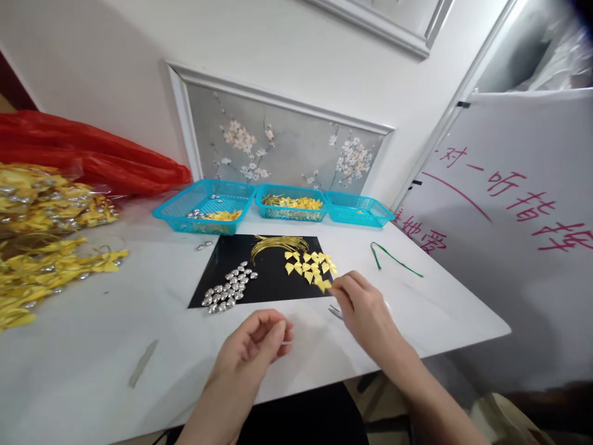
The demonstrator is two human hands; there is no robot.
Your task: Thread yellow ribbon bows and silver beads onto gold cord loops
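On the white table (139,321) lies a black mat (273,281). It carries a cluster of silver heart beads (229,288), a bundle of gold wires (278,244) and a group of yellow ribbon bows (309,262). My right hand (364,309) reaches to the mat's right corner and pinches one yellow bow (324,285) at the edge of the group. My left hand (254,346) rests nearer me on the table with its fingers curled together; what they hold, if anything, is too small to make out.
Three turquoise baskets (204,207) (290,207) (359,210) line the far edge, holding yellow bows and silver beads. Finished gold pieces in plastic (41,247) and red bags (83,154) pile at the left. A green strip (393,258) lies right of the mat. A written board (509,204) stands at right.
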